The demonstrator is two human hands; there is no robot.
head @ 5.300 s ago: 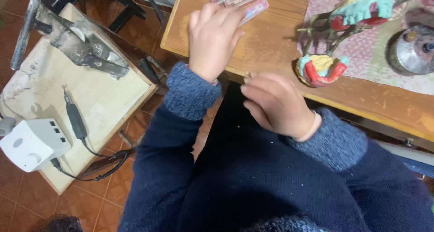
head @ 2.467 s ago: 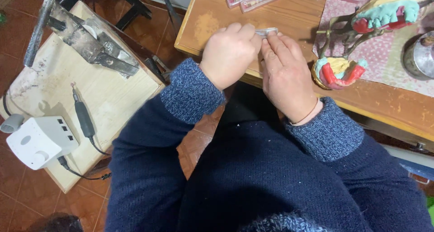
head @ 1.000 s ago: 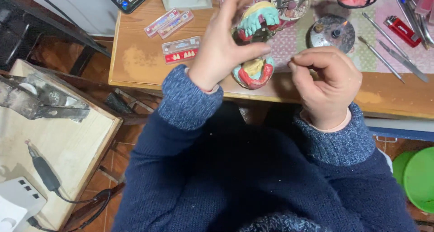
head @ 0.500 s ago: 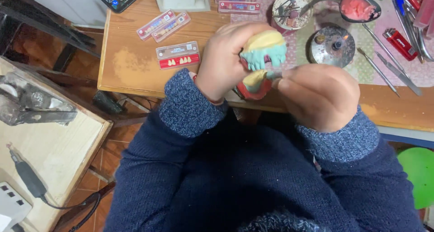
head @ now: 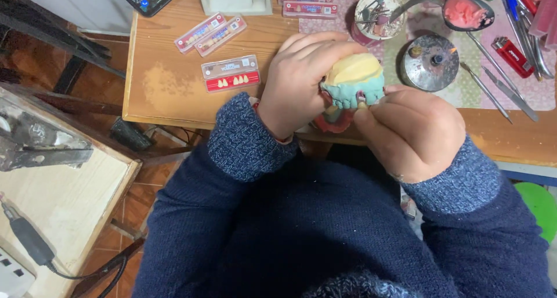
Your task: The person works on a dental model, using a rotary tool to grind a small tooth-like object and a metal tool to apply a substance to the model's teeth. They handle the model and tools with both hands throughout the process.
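Dental model (head: 354, 80): I see a teal and yellow cast with a red wax rim beneath it, held up over the near edge of the table (head: 174, 95), between both hands

Left hand (head: 301, 80): clamped around the cast's left side and back; fingers curled over its top

Right hand (head: 415, 129): fingers pinched together at the cast's front teeth; whether something small sits between them I cannot tell

Tooth cards (head: 231, 74): flat on the table just left of the left hand; more lie farther back

Round metal dish (head: 430, 63): just behind the right hand; metal hand tools (head: 493, 89) beside it

Red lighter (head: 509, 49): far right
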